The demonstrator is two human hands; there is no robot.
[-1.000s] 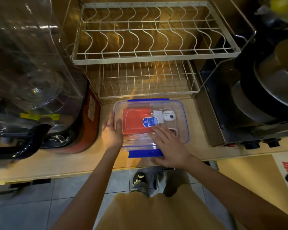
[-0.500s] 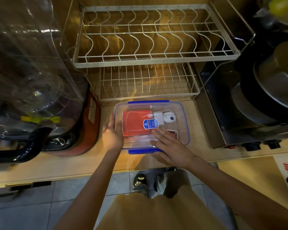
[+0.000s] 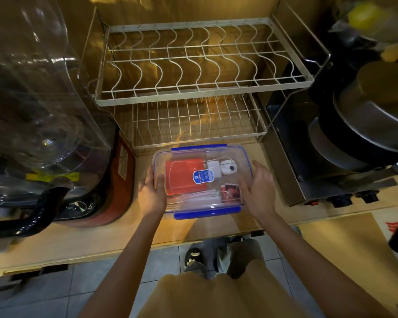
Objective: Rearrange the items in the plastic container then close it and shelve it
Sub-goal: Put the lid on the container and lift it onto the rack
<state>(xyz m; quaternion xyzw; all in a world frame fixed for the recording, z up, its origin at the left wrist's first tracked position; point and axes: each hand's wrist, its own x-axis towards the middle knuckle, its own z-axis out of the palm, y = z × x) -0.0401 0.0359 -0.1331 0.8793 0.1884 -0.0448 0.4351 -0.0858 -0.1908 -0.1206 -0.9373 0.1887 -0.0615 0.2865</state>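
A clear plastic container (image 3: 239, 154) with a blue-edged lid and blue clips sits on the wooden counter, in front of the wire rack. Through the lid I see a red flat item (image 3: 182, 177), a white charger with its cable (image 3: 226, 167) and a small picture card (image 3: 231, 191). My left hand (image 3: 151, 193) grips the container's left side, thumb on the lid. My right hand (image 3: 260, 189) is against the right side, fingers spread along the wall. The near blue clip (image 3: 207, 213) lies folded against the front wall.
A two-tier wire dish rack (image 3: 202, 92) stands right behind the container. A clear dome cover over a red appliance (image 3: 122, 180) crowds the left. A metal stove with stacked pots (image 3: 365, 134) fills the right. The counter edge (image 3: 124, 249) runs near my body.
My right hand left the lid's top and front and moved to the container's right side. The near blue clip now sits folded in. The left hand stayed on the left side.
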